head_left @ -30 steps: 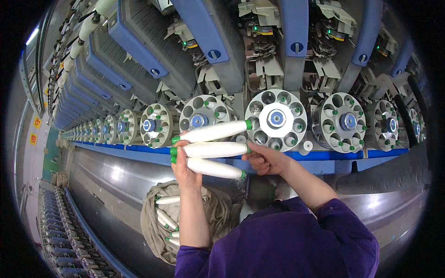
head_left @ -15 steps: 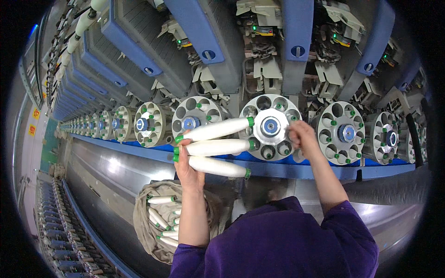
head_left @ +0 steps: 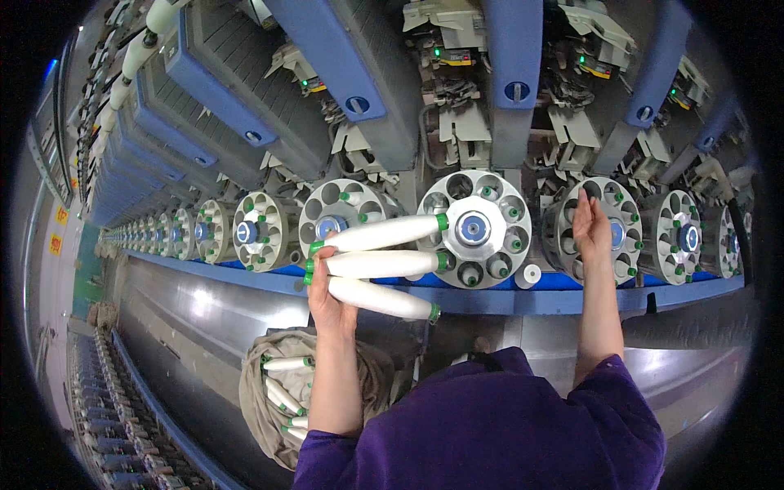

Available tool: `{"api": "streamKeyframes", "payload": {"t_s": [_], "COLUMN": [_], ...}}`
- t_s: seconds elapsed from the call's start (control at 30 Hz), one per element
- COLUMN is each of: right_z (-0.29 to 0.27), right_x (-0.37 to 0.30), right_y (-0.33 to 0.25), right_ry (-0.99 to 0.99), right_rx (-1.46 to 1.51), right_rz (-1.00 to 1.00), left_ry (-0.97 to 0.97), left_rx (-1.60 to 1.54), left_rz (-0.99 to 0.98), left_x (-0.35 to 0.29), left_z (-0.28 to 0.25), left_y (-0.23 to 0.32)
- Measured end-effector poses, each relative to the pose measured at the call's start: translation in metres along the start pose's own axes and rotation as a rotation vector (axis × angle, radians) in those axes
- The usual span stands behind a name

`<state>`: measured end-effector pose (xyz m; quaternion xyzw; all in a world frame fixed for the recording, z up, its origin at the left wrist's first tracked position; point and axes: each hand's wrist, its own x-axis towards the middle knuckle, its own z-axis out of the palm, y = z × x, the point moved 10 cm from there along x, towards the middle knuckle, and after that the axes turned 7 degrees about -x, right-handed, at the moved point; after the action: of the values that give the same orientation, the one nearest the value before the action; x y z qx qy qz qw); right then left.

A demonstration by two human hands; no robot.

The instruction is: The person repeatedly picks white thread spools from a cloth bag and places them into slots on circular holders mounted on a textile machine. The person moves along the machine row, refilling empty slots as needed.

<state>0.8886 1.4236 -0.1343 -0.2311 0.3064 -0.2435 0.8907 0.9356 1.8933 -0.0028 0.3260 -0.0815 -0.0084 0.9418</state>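
Three white, spindle-shaped yarn bobbins with green ends (head_left: pixel 376 264) are fanning out from the left hand (head_left: pixel 331 304), in the air before the machine. The left hand's fingers are closing round their left ends; their right ends are spreading slightly apart, the upper two overlapping the view of a light-grey round magazine with a silver centre plate and blue hub (head_left: pixel 474 229). The right hand (head_left: pixel 593 230) is hovering by a second light-grey round magazine with a blue hub (head_left: pixel 618 235), its fingers extending upward, open, with no bobbin in them; whether they are touching the magazine cannot be told. Between these magazines, a small white cylinder with a dark centre (head_left: pixel 531 273) is standing near the front edge of a long blue metal ledge (head_left: pixel 523 303). More such magazines are lining the ledge toward its left and right ends. Below, beside the left forearm, a beige cloth sack (head_left: pixel 255 408) is holding more white bobbins (head_left: pixel 287 363) within its rim. Grey-and-blue machine housings (head_left: pixel 516 49) are rising behind the magazines.
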Motion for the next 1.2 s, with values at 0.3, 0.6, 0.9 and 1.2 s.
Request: {"api": "streamKeyframes", "payload": {"t_s": [0.3,0.6,0.9,1.2], "right_z": [0.091,0.143,0.14,0.061], "right_x": [-0.158,-0.148,-0.188,-0.117], "right_y": [0.177,0.102,0.216,0.189], "right_ry": [-1.196,-1.083,-1.237,-1.036], "right_rx": [-1.256,-0.609,-1.7,-1.885], "right_rz": [0.797,0.128,0.165,0.005], "left_ry": [-0.03,-0.109,0.004,0.418], "left_rx": [-0.047,0.764,0.065,-0.177], "left_rz": [-0.189,0.044,-0.092,0.045], "left_x": [0.031,0.066,0.059,0.01], "left_z": [-0.013,-0.026,-0.008,-0.068], "left_y": [-0.024,-0.083,-0.026,-0.021]}}
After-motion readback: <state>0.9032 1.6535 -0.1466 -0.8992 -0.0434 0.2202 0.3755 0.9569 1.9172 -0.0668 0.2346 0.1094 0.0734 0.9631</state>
